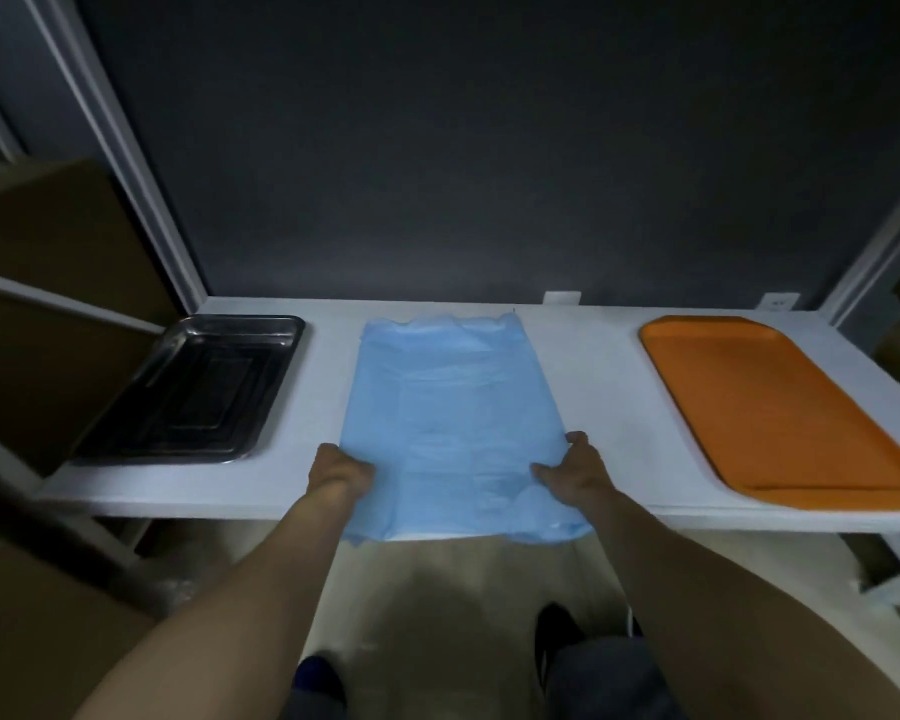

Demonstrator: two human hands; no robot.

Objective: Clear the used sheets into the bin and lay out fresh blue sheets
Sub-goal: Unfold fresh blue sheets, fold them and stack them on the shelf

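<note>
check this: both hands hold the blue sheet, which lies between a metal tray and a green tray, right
Not green: that tray is orange. The head view shows the left hand and right hand holding the blue sheet, which lies between the metal tray and the orange tray.

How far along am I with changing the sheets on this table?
No used sheets show on the table, so clearing looks done; the bin is out of view. In hand: the left hand and right hand hold the near sides of one blue sheet, spread between the metal tray and orange tray, its near end overhanging. Left: squaring it; perhaps more sheets, as both trays are bare.
</note>
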